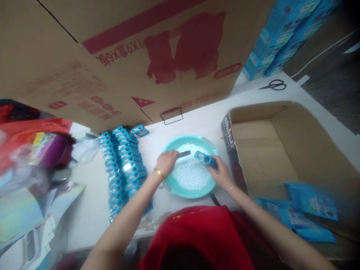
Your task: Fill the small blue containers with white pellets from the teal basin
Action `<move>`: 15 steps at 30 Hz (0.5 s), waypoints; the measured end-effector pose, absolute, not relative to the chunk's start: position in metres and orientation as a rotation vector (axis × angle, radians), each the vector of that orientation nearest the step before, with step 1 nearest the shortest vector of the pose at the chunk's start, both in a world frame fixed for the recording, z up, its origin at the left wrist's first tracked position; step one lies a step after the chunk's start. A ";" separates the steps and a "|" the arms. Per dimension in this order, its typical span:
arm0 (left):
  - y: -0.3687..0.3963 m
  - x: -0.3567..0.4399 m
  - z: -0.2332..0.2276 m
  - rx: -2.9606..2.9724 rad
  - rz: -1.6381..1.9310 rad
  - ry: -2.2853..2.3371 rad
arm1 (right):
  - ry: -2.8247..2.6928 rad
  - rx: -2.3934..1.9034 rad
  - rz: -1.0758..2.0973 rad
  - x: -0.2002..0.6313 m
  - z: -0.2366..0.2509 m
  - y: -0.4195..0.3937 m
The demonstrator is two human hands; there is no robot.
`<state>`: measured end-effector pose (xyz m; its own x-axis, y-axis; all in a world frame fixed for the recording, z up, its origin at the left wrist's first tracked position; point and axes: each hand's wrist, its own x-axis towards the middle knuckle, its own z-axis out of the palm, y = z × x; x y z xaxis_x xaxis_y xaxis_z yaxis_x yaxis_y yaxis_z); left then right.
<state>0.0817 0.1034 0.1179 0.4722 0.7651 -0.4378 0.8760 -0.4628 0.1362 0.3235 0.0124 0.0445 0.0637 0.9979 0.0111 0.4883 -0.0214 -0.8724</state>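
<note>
Two hands over the teal basin (172,186) at the near edge of the desk (202,122), and I'm reading it as I go. My left hand (165,162) has its fingers clenched round a dark slim tool (184,153), its tip lying flat over the white pellets (191,174), low enough to scoop from the heap. My right hand (222,174) is grasping a small blue case (206,159), held right above the basin, so I judge anything that spills drops back among the pellets. Whether the case stands open I cannot tell; it is blurred. Just left of the basin, two rows of matching blue cases (122,168) run toward the near edge, within easy reach of my left arm. On the right an open carton (281,150) sits against the basin, blue packets (309,202) at its near side. A big printed cardboard flap (126,56) overhangs the far edge, and scissors (274,85) lie at the far right corner.
</note>
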 end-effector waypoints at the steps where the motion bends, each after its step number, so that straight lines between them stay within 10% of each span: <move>1: 0.103 0.081 0.096 2.309 -0.445 1.417 | -1.467 -1.629 0.880 0.325 0.047 0.015; 7: 0.066 0.108 0.014 2.176 -0.339 1.239 | -1.343 -1.647 0.908 0.330 0.053 0.024; 15: 0.043 0.085 0.029 1.927 0.023 1.050 | -1.279 -1.633 0.913 0.335 0.042 0.023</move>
